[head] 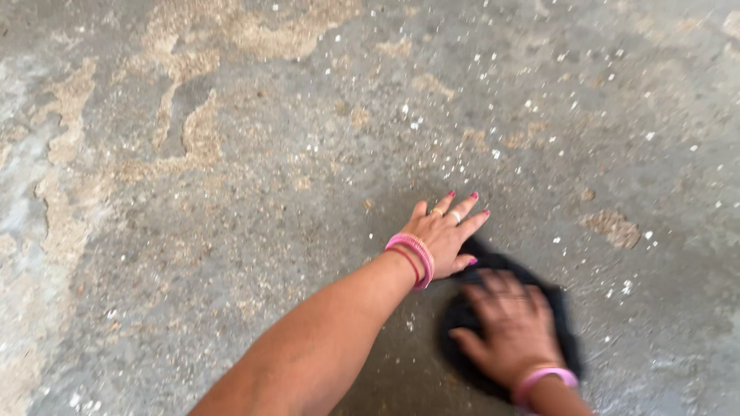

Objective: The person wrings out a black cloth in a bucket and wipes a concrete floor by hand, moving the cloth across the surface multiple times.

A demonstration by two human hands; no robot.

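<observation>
My right hand (512,327) lies flat on top of a dark cloth (559,320) on the floor (231,231). My fingers are spread wide and press down on it, so this grip is not closed around the cloth; the palm just pins it. The hand looks blurry, so I cannot see every finger well.

My left hand (445,233) is flat on the bare floor, just beside the cloth, maybe touching its top edge. That grip is loose and holds nothing. It props me up.

The cloth sits under my right hand, near the bottom right of what I see. It looks soft and floppy, and I think it is light. It will bend and bunch up any way I push it. It will not break. The floor is rough and gritty, with pale crumbs (493,154) and sandy patches (613,227), so the cloth may drag and catch a bit.

The best place to take hold is the middle of the cloth, scrunched up in my palm.
</observation>
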